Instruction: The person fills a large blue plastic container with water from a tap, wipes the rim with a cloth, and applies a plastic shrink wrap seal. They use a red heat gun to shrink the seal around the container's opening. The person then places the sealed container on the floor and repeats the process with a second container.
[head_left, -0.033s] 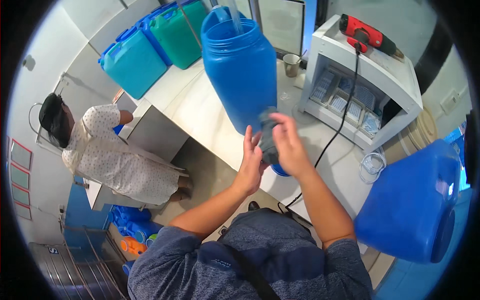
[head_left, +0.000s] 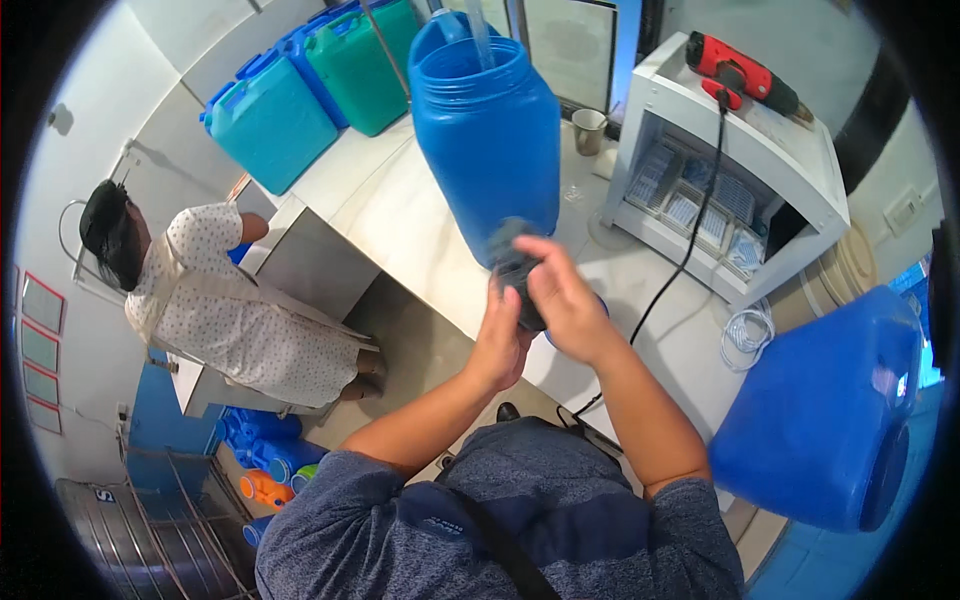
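Observation:
Both hands are raised in front of me around a dark grey, bumpy, soft-looking thing [head_left: 515, 262], perhaps a scrubbing pad or wadded cloth; its exact kind is unclear. My left hand [head_left: 497, 335] cups it from below and the left, thumb against it. My right hand [head_left: 568, 305] presses on its right side with bent fingers. Just beyond them a tall blue jug [head_left: 485, 160] stands uncapped on the white counter [head_left: 375, 215], a stream of water running into its mouth. A round blue piece is mostly hidden behind my right hand.
A large blue container [head_left: 810, 420] lies at the right. A white shelf unit [head_left: 650, 110] carries a red heat gun [head_left: 745, 75], its black cord [head_left: 690, 245] crossing the counter. Teal [head_left: 272, 125] and green jugs [head_left: 355, 70] stand far left. A person [head_left: 230, 310] works at the left.
The dark grey thing has shifted left and tilted in my hands. My right hand has moved slightly left across it, and its fingers are more bent. The view has shifted slightly.

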